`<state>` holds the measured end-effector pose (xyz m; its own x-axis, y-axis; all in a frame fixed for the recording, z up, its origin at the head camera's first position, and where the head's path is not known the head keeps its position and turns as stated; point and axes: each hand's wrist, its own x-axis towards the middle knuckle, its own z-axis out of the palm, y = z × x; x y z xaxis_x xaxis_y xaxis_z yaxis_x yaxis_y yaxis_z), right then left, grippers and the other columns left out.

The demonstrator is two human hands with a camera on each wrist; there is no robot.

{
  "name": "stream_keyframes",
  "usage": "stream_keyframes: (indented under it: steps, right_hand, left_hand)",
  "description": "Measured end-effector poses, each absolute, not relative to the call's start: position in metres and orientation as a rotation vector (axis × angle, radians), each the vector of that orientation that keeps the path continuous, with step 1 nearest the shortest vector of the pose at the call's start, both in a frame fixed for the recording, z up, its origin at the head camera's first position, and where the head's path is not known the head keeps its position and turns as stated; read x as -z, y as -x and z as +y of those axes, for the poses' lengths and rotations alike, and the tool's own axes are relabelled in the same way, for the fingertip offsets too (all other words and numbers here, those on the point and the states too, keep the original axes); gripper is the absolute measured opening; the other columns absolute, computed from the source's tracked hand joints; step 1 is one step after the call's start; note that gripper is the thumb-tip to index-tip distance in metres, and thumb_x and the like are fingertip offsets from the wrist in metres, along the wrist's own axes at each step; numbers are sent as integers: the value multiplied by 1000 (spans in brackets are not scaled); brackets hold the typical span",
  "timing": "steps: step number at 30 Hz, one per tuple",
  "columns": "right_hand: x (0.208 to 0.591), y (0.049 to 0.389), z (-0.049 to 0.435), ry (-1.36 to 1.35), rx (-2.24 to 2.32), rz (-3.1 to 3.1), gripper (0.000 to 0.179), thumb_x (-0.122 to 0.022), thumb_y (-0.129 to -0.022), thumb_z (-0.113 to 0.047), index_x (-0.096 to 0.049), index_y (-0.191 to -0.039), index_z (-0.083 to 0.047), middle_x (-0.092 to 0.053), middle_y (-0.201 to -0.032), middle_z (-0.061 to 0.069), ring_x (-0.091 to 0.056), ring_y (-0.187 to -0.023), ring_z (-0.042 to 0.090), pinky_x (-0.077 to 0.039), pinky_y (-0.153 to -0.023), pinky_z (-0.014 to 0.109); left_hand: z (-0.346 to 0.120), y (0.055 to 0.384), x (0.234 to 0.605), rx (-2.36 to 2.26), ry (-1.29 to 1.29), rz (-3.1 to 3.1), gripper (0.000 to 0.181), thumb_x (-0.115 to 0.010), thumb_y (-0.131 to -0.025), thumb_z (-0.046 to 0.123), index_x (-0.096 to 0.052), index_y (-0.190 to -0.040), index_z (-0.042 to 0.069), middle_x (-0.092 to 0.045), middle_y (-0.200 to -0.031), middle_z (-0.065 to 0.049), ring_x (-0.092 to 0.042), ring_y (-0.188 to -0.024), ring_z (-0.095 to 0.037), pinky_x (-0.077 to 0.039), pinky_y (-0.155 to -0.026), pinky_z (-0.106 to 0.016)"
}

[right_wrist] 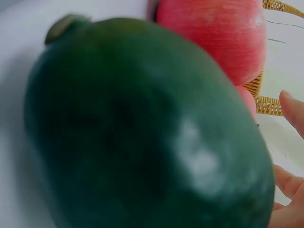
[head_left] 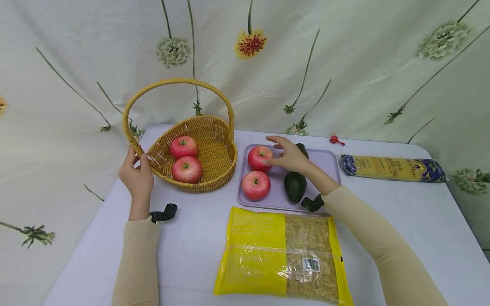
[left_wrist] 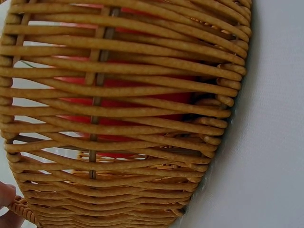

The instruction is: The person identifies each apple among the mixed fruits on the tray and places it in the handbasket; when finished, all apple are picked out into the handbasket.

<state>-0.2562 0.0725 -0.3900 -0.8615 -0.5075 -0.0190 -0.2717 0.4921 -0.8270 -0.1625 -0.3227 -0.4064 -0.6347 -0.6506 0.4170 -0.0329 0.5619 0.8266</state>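
Note:
My left hand (head_left: 138,176) grips the lower left end of the arched handle (head_left: 132,135) of a wicker basket (head_left: 216,159). Two red apples (head_left: 183,147) lie inside the basket; through its weave, red apple (left_wrist: 137,99) shows in the left wrist view. On a pale purple tray (head_left: 325,170), my right hand (head_left: 292,157) reaches over with spread fingers, thumb tip overlapping the rear apple (head_left: 257,155). Another apple (head_left: 255,185) sits in front of that one. Beside them lies a dark green avocado (head_left: 294,187); a second avocado (head_left: 302,148) is partly hidden behind the hand.
A yellow bag (head_left: 256,255) with a see-through panel of tan contents lies in front of the tray. To the right is a long yellow and blue packet (head_left: 386,168), with a red lollipop (head_left: 334,139) behind it. Flowered cloth (head_left: 344,93) hangs at the back.

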Motion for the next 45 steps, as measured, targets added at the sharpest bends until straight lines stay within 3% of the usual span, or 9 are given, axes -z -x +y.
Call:
stream_keyframes:
  steps: [4,19,33,45]
  right_hand:
    - [391,256,71,649,1272,2477,79,-78,-82,-24,-39,-149,-10,-38,-152,13,-43,-135,35,-41,-111,49]
    - [399,261,64,653,1176,2509,81,-79,-82,-26,-38,-149,-8,-38,-152,15,-45,-133,36,-45,-107,47]
    - [404,263,59,649,1159,2494,80,-78,-82,-26,-38,-149,-8,-43,-149,15,-46,-131,37,-45,-105,48]
    - [410,263,56,666,1168,2486,82,-80,-81,-27,-38,-149,-8,-52,-141,16,-54,-121,35,-50,-100,46]
  left_hand:
    - [-323,163,406,1066,-540,-2055,42,-55,-98,8,-54,-140,9,-63,-132,-8,-62,-111,-21,-52,-81,-15]
    - [-322,162,406,1073,-547,-2051,43,-54,-98,8,-54,-140,11,-64,-132,-7,-62,-111,-20,-50,-80,-12]
    - [-322,162,406,1095,-547,-2054,44,-55,-98,9,-52,-142,11,-62,-134,-7,-61,-113,-20,-56,-89,-25]
    - [-323,163,406,1091,-541,-2047,45,-55,-97,7,-52,-142,11,-61,-135,-8,-62,-113,-22,-56,-88,-27]
